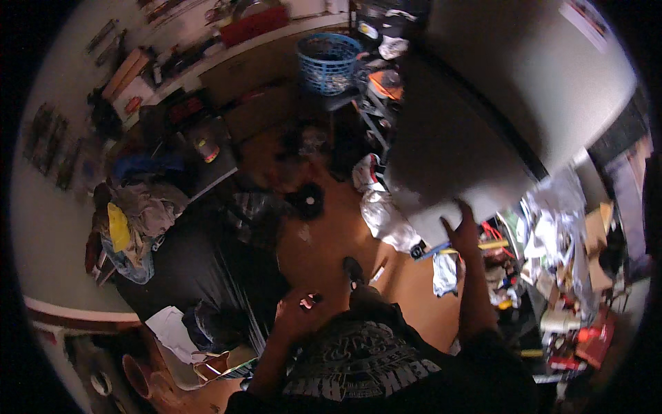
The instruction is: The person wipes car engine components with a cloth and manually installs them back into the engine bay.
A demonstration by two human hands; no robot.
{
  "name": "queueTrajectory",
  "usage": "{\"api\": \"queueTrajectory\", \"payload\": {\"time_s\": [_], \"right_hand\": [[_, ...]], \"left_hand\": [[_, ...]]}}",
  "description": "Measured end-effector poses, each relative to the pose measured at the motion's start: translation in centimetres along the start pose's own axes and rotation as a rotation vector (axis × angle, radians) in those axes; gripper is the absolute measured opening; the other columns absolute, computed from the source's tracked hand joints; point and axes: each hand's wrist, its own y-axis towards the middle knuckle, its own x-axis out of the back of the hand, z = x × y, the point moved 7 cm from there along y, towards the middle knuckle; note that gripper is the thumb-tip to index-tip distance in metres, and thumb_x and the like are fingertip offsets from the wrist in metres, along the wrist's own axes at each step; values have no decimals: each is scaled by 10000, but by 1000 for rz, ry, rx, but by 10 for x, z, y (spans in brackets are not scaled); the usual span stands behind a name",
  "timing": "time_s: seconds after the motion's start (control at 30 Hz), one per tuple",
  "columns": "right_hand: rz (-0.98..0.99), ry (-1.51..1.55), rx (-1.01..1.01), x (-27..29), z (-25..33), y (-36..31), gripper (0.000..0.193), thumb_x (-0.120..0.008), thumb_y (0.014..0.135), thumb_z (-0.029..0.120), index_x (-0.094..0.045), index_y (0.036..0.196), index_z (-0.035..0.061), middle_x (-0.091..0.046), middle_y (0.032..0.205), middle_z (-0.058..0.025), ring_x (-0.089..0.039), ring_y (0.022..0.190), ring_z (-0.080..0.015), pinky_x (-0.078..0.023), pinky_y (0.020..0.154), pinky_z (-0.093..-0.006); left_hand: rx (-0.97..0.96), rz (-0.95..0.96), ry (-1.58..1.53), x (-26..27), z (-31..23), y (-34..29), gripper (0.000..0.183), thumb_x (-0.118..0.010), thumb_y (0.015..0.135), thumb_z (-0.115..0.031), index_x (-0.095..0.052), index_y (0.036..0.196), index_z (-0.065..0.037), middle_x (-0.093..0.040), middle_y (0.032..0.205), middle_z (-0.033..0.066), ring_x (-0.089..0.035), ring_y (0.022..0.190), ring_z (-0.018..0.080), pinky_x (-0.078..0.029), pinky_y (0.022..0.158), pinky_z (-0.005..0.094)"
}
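My right hand [463, 231] reaches forward to the lower edge of a large grey panel [455, 138], which looks like part of a refrigerator. Its thumb and fingers are spread; whether they touch the surface is hard to tell. A dark band [486, 114] divides this panel from a paler one [545, 62]. Low near my waist, my left hand [295, 312] is closed around a small dark and pinkish thing [310, 301] too blurred to name. Just left of the right hand lies a blue bar-shaped thing [434, 251], above a silvery packet [446, 274].
A black-covered surface [186, 269] with piled clothes [141, 214] stands at left. Plastic bags [552, 221] and mixed clutter crowd the right. Wrapped bundles [386, 221] line the brown floor [324, 234], near a black round object [309, 201]. A blue basket [329, 65] stands at the back.
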Motion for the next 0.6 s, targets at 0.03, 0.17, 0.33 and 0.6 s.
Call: {"api": "queueTrajectory", "payload": {"time_s": [0.03,0.17,0.33,0.6], "right_hand": [[-62,-120,57,0,-15,52,626,-756,871,271,-494,1372,3,-526,1377,-254,-495,1299,-403,-401,1089,-477],[-331,-777,207,15,-124,248,722,-726,857,370,-465,1420,0,-522,1382,-274,-501,1281,-431,-414,1079,-516],[-160,-802,-117,-31,-4,389,585,-663,877,410,-570,1354,84,-650,1198,-235,-631,1084,-411,-513,927,-535],[117,-918,-233,-84,-11,449,486,-691,844,457,-661,1212,140,-675,1178,-165,-655,1082,-348,-524,927,-513]], "left_hand": [[40,-6,25,9,-5,25,335,-845,783,-206,-701,1043,-53,-688,906,82,-683,779,185,-559,720,352],[-83,-116,32,58,10,116,321,-851,770,-194,-708,1028,-69,-700,917,86,-693,775,190,-564,704,335],[-15,-300,-114,115,60,174,355,-870,730,-131,-696,1035,-82,-703,953,83,-689,759,199,-560,670,321],[-17,21,-172,150,113,290,321,-822,805,-207,-689,1065,-74,-689,951,85,-672,768,190,-553,707,330]]}}
